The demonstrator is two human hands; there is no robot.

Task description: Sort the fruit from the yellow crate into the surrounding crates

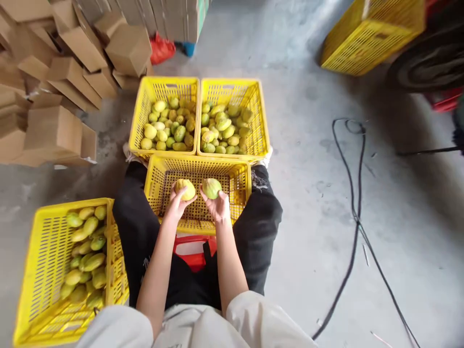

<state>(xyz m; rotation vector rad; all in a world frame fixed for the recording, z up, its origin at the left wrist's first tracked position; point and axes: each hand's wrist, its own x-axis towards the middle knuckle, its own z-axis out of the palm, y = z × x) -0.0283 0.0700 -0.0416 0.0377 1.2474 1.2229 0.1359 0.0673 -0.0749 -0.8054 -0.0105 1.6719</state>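
Observation:
My left hand (177,202) grips a roundish yellow fruit (185,189), which looks like a small papaya. Beside it, my right hand (218,207) has its fingers round a greener, faintly striped fruit (211,188) of the same sort. Both fruits are held apart, side by side, above a yellow plastic crate (197,163) between my knees; no fruit shows inside that crate. Just beyond it stand two more yellow crates, a left one (165,82) and a right one (264,125), each holding many green and yellow fruits.
A tilted yellow crate (43,251) with longer fruits (87,256) is by my left leg. Cardboard boxes (54,125) are heaped at the upper left, near a red bag (161,49). On the right are a black cable (357,220), another yellow crate (362,48) and a wheel (424,67).

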